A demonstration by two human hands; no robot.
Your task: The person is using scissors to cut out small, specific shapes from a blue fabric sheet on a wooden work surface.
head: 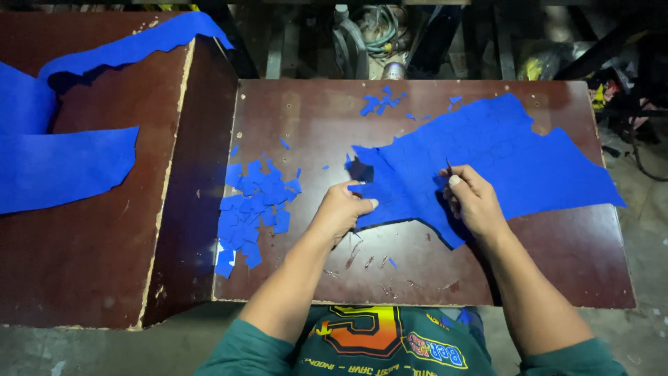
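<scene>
A large blue sheet [487, 157] lies flat on the dark brown table [417, 271], its long axis running left to right, ragged edges all round, its surface faintly scored into small squares; the left hand [341, 209] is closed, pinching the sheet's left edge; the right hand [473, 198] grips a thin dark blade [449, 167], tip pointing far, pressed on the sheet; a heap of small blue square cut pieces [254, 209] sits to the left, a few scraps [379, 103] at the far edge; more blue material [62, 160] drapes over the worn table on the left [90, 264].
</scene>
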